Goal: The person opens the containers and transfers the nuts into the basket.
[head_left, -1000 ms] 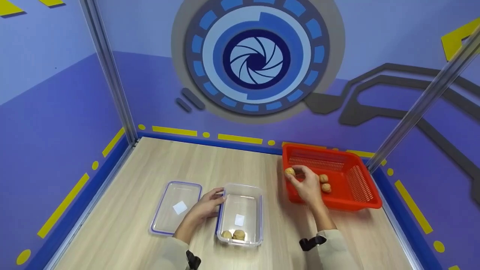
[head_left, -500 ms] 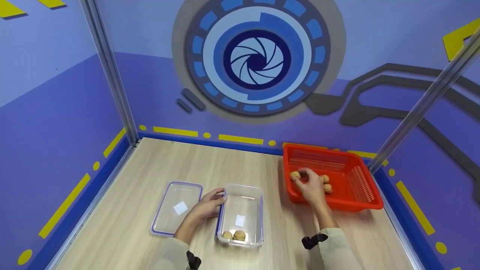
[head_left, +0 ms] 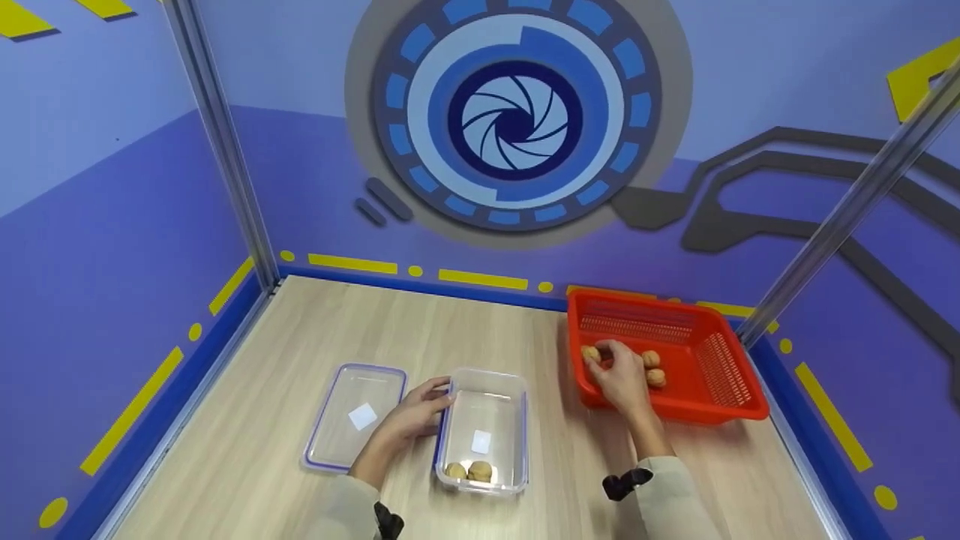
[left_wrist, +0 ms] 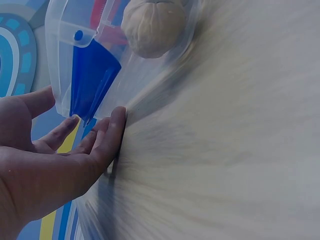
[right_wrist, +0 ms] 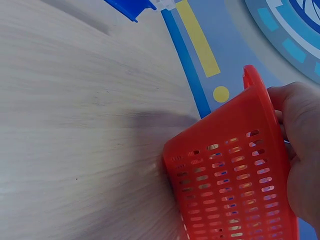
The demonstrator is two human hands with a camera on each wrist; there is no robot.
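At the left wall of a clear plastic food container [head_left: 484, 411], my left hand [head_left: 409, 417] rests with relaxed, mostly straight fingers. The left wrist view shows its fingertips beside a blue locking flap [left_wrist: 92, 75] on that wall. Two walnuts [head_left: 479, 471] lie in the container's near end. My right hand [head_left: 626, 381] is inside the red basket [head_left: 697, 411], pinching another walnut [head_left: 589, 352] between thumb and fingers near the left wall. Two more walnuts [head_left: 651, 360] sit just right of that hand. In the right wrist view the basket's perforated wall [right_wrist: 235, 185] hides the fingertips.
A clear lid [head_left: 345, 442] with a blue-purple edge lies flat, left of the container, partly behind the left forearm. The wooden tabletop [head_left: 420, 322] meets blue printed walls at the back and sides. Metal posts [head_left: 225, 142] stand at the corners.
My right hand has moved slightly right and down into the basket with the walnut, then stayed nearly still. The left hand and container hold their place.
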